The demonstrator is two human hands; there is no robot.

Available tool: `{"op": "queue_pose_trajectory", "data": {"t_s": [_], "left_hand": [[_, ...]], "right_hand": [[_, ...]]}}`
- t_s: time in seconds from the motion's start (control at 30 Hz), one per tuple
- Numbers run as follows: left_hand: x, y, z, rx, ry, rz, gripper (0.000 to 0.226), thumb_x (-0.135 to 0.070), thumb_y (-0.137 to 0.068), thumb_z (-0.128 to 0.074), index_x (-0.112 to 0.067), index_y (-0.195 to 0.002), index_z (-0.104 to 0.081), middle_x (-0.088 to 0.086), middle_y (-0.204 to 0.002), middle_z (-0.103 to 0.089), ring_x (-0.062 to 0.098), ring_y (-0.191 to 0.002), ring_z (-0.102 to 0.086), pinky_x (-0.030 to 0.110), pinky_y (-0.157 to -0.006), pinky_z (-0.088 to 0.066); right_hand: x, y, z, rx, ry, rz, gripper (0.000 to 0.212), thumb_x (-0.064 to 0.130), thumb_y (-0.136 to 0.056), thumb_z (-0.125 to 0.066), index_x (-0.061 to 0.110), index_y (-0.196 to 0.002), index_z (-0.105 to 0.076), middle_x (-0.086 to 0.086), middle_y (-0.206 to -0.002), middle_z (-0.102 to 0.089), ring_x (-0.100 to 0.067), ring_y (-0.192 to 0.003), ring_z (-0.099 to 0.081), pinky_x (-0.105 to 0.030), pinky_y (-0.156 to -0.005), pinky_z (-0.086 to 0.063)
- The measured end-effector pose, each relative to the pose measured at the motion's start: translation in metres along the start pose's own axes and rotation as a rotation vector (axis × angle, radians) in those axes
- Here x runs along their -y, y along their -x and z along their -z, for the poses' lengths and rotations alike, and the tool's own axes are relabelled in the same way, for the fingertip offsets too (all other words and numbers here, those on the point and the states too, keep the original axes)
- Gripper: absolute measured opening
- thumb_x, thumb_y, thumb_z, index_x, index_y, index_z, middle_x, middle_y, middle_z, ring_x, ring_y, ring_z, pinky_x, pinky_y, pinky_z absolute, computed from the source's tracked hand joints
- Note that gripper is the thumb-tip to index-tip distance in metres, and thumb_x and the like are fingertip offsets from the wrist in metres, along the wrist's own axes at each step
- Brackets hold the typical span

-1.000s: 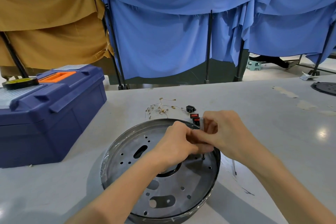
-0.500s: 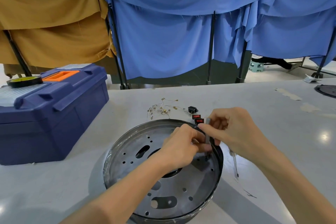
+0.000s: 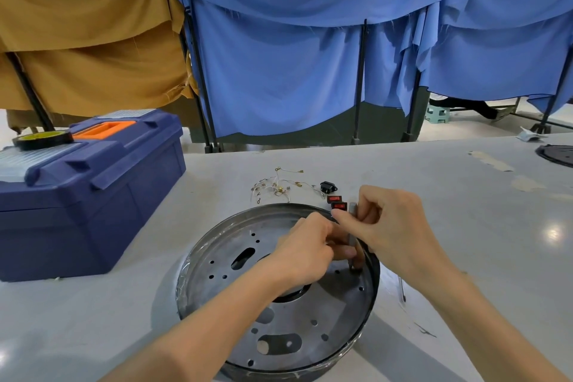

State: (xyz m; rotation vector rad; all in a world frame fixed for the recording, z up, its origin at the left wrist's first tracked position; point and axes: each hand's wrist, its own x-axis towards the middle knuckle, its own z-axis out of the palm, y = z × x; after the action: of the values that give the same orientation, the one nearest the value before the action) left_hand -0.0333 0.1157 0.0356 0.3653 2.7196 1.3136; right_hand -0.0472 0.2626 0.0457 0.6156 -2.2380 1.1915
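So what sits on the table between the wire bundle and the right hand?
In the head view: a black socket and two red rocker switches, between the wire bundle and the right hand, which grips a grey tool.

workshop or factory floor, blue toolbox [image 3: 93, 192] on grey worktable [image 3: 465, 226], cloth-draped partitions [image 3: 279, 71], tiled ceiling

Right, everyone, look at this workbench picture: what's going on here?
A person is working on a round metal plate full of holes, which lies flat on the table. The right hand holds a slim grey tool upright, tip down near the plate's far right edge. The left hand pinches the tool's lower shaft. Two red switches, a black socket and loose wires lie just beyond the plate, untouched. A blue toolbox stands closed on the left.
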Motion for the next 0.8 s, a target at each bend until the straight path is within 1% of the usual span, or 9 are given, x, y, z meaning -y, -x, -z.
{"op": "queue_pose_trajectory", "data": {"t_s": [0.07,0.13,0.2,0.33,0.43,0.5,0.6,0.7,0.8], "left_hand": [[0.000,0.001,0.001,0.016,0.032,-0.004,0.026,0.004,-0.091,-0.054,-0.014,-0.088,-0.073,-0.003,-0.093,-0.074,0.006,-0.100,-0.066,0.036,-0.101,-0.046],[-0.002,0.004,0.004,0.022,0.056,-0.012,0.016,-0.007,-0.091,-0.064,-0.020,-0.084,-0.072,-0.002,-0.092,-0.074,0.008,-0.093,-0.066,0.029,-0.092,-0.049],[-0.003,0.007,0.006,0.012,0.078,-0.023,0.006,-0.014,-0.085,-0.073,-0.020,-0.086,-0.070,0.003,-0.092,-0.073,0.014,-0.090,-0.067,0.032,-0.089,-0.053],[-0.003,0.003,0.003,-0.043,0.034,-0.011,0.023,-0.029,-0.079,-0.078,-0.013,-0.094,-0.070,0.004,-0.092,-0.072,0.018,-0.093,-0.067,0.044,-0.092,-0.051],[-0.001,-0.001,0.000,-0.025,0.031,-0.006,0.007,-0.012,-0.087,-0.068,-0.017,-0.083,-0.070,0.002,-0.091,-0.074,0.015,-0.098,-0.068,0.045,-0.097,-0.049],[0.003,-0.004,-0.001,-0.019,0.006,0.011,0.024,0.003,-0.089,-0.055,-0.016,-0.088,-0.070,-0.003,-0.092,-0.075,0.010,-0.102,-0.067,0.044,-0.100,-0.047],[0.005,-0.005,-0.001,-0.002,-0.004,0.024,0.025,0.005,-0.091,-0.050,-0.009,-0.099,-0.069,-0.004,-0.095,-0.075,0.009,-0.103,-0.067,0.043,-0.102,-0.046],[0.003,-0.002,0.002,0.028,0.044,0.000,0.019,0.001,-0.093,-0.056,-0.009,-0.098,-0.071,-0.002,-0.098,-0.074,0.005,-0.099,-0.066,0.033,-0.098,-0.049],[0.002,0.003,0.007,0.039,0.094,-0.022,0.021,0.001,-0.092,-0.059,-0.017,-0.093,-0.071,0.003,-0.100,-0.073,0.003,-0.091,-0.064,0.010,-0.080,-0.050]], "right_hand": [[0.000,0.001,-0.003,-0.001,0.009,0.006,0.049,0.022,-0.079,-0.079,0.022,-0.052,-0.038,0.013,-0.044,-0.046,-0.011,-0.048,-0.040,-0.017,-0.046,-0.031],[-0.002,0.001,-0.004,-0.001,0.000,0.012,0.050,0.021,-0.078,-0.080,0.023,-0.052,-0.037,0.013,-0.044,-0.045,-0.010,-0.048,-0.038,-0.017,-0.047,-0.032],[-0.003,0.000,-0.003,-0.009,-0.016,0.018,0.051,0.019,-0.077,-0.080,0.021,-0.052,-0.036,0.014,-0.045,-0.045,-0.010,-0.048,-0.036,-0.015,-0.047,-0.032],[-0.005,0.001,-0.004,-0.006,-0.036,0.015,0.050,0.020,-0.077,-0.081,0.020,-0.051,-0.038,0.013,-0.046,-0.045,-0.009,-0.047,-0.036,-0.016,-0.047,-0.032],[-0.005,0.000,-0.003,-0.016,-0.054,0.006,0.049,0.023,-0.076,-0.082,0.018,-0.051,-0.040,0.013,-0.045,-0.045,-0.008,-0.046,-0.037,-0.015,-0.048,-0.033],[-0.005,0.000,-0.003,-0.019,-0.056,0.010,0.050,0.028,-0.075,-0.082,0.021,-0.050,-0.040,0.014,-0.045,-0.044,-0.008,-0.046,-0.037,-0.014,-0.048,-0.031],[-0.004,0.001,-0.004,-0.004,-0.041,0.007,0.050,0.034,-0.076,-0.081,0.023,-0.050,-0.039,0.013,-0.045,-0.042,-0.010,-0.048,-0.037,-0.016,-0.048,-0.029],[-0.005,0.002,-0.005,0.002,-0.028,0.009,0.049,0.036,-0.076,-0.080,0.023,-0.050,-0.041,0.012,-0.044,-0.042,-0.010,-0.048,-0.037,-0.017,-0.047,-0.029],[-0.005,0.001,-0.005,-0.007,-0.024,0.016,0.050,0.033,-0.077,-0.081,0.025,-0.050,-0.039,0.013,-0.046,-0.044,-0.009,-0.047,-0.037,-0.016,-0.047,-0.031]]}}
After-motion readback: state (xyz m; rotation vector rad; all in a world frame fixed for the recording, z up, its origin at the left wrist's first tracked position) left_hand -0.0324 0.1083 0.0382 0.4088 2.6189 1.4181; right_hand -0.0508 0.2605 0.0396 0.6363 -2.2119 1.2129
